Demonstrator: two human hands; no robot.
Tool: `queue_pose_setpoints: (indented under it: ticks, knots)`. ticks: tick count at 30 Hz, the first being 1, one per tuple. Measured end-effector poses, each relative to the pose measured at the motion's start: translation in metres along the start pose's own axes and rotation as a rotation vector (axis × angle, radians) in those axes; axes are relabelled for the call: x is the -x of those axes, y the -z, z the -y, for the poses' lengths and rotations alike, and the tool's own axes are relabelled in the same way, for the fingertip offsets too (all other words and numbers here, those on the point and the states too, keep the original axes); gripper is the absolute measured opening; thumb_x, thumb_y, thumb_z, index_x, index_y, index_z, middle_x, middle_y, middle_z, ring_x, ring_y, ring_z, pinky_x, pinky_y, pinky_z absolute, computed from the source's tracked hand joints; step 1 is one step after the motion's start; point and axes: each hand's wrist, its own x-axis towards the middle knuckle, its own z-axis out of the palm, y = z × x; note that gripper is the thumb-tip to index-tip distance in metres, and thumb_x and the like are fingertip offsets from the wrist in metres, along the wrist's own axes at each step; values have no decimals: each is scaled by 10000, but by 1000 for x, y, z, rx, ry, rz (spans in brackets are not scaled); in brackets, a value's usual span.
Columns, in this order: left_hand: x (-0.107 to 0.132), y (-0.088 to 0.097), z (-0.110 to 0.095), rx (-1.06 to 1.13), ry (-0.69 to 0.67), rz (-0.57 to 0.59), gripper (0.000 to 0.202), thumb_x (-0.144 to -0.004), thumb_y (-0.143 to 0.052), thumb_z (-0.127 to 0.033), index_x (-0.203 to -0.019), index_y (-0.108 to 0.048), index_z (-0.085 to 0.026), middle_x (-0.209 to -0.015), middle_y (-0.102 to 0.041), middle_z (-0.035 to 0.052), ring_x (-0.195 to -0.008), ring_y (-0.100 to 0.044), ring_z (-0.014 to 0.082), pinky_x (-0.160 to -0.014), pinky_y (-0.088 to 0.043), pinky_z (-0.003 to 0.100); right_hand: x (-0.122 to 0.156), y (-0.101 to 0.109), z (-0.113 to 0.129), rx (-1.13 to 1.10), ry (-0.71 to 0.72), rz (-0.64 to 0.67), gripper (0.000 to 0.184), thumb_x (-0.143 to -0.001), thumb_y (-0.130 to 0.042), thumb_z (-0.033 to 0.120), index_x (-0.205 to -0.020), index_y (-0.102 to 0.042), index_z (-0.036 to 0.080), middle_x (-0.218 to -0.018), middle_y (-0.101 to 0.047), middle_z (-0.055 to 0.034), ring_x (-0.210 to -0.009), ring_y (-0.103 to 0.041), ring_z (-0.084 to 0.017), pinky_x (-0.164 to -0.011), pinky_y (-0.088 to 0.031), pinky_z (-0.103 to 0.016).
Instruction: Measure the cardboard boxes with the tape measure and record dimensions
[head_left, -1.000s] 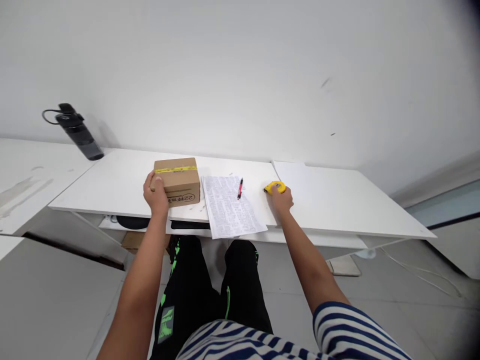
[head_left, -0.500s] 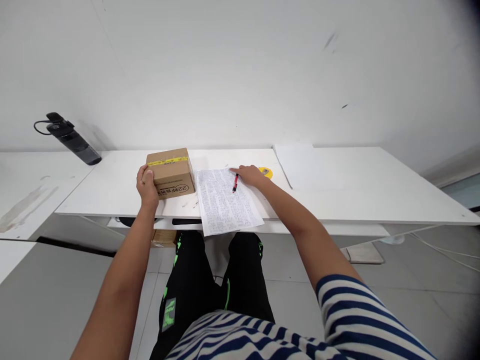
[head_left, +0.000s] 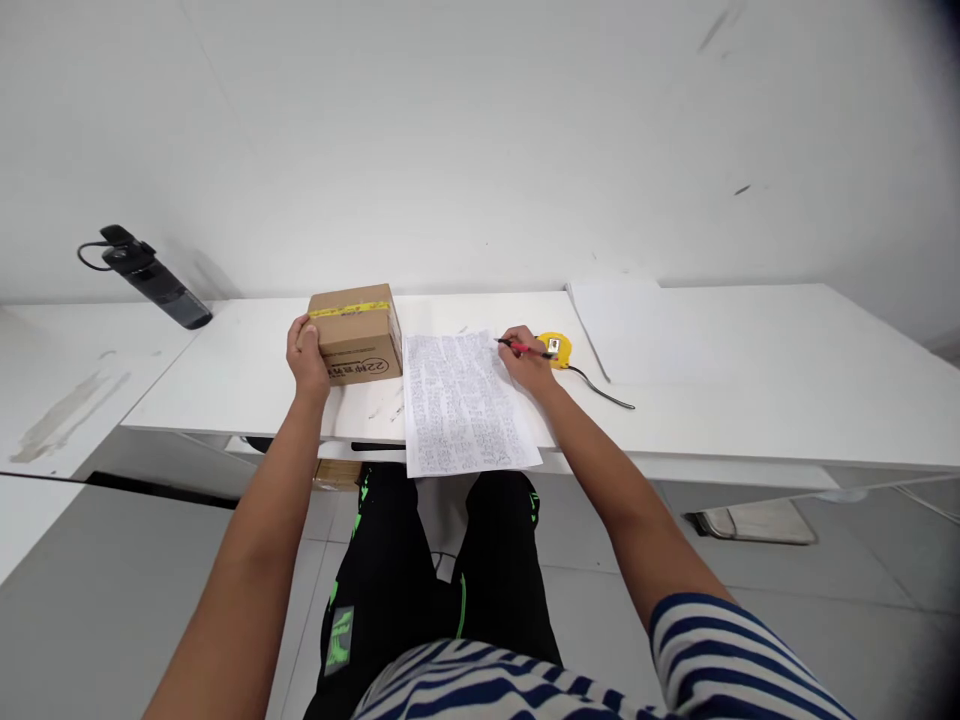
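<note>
A brown cardboard box [head_left: 358, 333] with yellow tape stands on the white desk [head_left: 712, 400]. My left hand [head_left: 307, 358] grips its left side, fingers wrapped over the edge. To its right lies a sheet of paper [head_left: 459, 402] full of writing, hanging over the desk's front edge. My right hand [head_left: 528, 364] rests at the sheet's upper right corner, closed on a red pen [head_left: 520, 347]. Just behind that hand sits a yellow tape measure [head_left: 556, 349] with a dark strap trailing to the right.
A black water bottle [head_left: 147, 276] stands at the back left by the wall, on the neighbouring desk. A blank white sheet [head_left: 622, 320] lies to the right of the tape measure. My legs in black trousers [head_left: 420, 570] are under the desk.
My right hand left the tape measure, moved left to the pen, and has picked it up. My left hand stayed on the box.
</note>
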Motion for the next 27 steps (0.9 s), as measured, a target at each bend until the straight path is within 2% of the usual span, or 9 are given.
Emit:
queue_pose_setpoints:
  ticks: [3, 7, 9, 11, 14, 16, 20, 22, 27]
  knots:
    - [-6, -7, 7, -1, -25, -9, 306, -881, -660, -346, -1153, -688, -209, -1233, -682, 64, -1152, -632, 203, -1054, -522, 305, -10, 7, 0, 23, -30, -59, 209, -914, -514, 449, -951, -589, 257, -788, -652, -12, -745, -597, -207, -760, -478, -349]
    - [-10, -8, 13, -19, -47, -7, 287, -910, -643, -375, -1148, -673, -218, -1196, -673, 62, -1153, -640, 206, -1042, -535, 302, -22, 18, -7, 212, 101, -101, 309, -947, -473, 418, -1036, -685, 212, -969, -731, -114, -971, -656, -281, -932, -463, -422]
    - [-11, -8, 14, -33, -62, -9, 277, -923, -633, -388, -1142, -669, -223, -1192, -669, 63, -1152, -643, 207, -1035, -541, 300, -20, 21, -9, 203, 87, -118, 355, -959, -469, 469, -1039, -697, 210, -967, -724, -117, -1005, -655, -294, -936, -463, -429]
    - [-10, -9, 13, -48, -77, -3, 281, -933, -631, -416, -1138, -664, -225, -1187, -666, 62, -1149, -645, 209, -1034, -545, 302, -14, 19, -9, 78, -15, -84, 445, -966, -456, 603, -1003, -687, 224, -830, -673, -71, -895, -643, -259, -844, -482, -391]
    - [-9, -9, 12, -53, -90, 12, 312, -934, -639, -453, -1146, -657, -224, -1182, -661, 60, -1148, -645, 210, -1043, -542, 307, -6, 9, -6, -198, -179, 87, 642, -929, -367, 819, -1057, -653, 259, -634, -533, 19, -651, -547, -192, -682, -455, -336]
    - [-8, -9, 11, -50, -94, 21, 327, -932, -641, -464, -1155, -655, -225, -1191, -660, 59, -1159, -642, 210, -1053, -536, 309, -4, 3, -4, -289, -233, 112, 690, -907, -321, 864, -1021, -643, 264, -603, -511, 34, -589, -498, -173, -659, -441, -331]
    - [-7, -8, 12, -40, -84, 23, 327, -926, -649, -468, -1156, -652, -236, -1206, -663, 59, -1178, -636, 218, -1064, -529, 320, -6, 0, -1, -170, -251, -5, 587, -898, -441, 767, -671, -583, 244, -660, -592, -20, -727, -578, -192, -779, -470, -350]
    - [-8, -8, 13, -34, -78, 14, 325, -922, -651, -463, -1155, -653, -236, -1198, -664, 59, -1166, -639, 217, -1054, -533, 321, -5, 2, 1, -116, -236, 33, 525, -874, -512, 699, -628, -573, 240, -688, -627, -25, -783, -591, -202, -801, -468, -347]
    - [-7, -8, 12, -15, -64, 12, 324, -923, -645, -441, -1163, -656, -224, -1212, -664, 68, -1163, -637, 214, -1050, -532, 312, -2, 3, 5, -76, -251, 120, 417, -841, -575, 587, -612, -542, 240, -672, -631, -11, -746, -558, -191, -741, -436, -329]
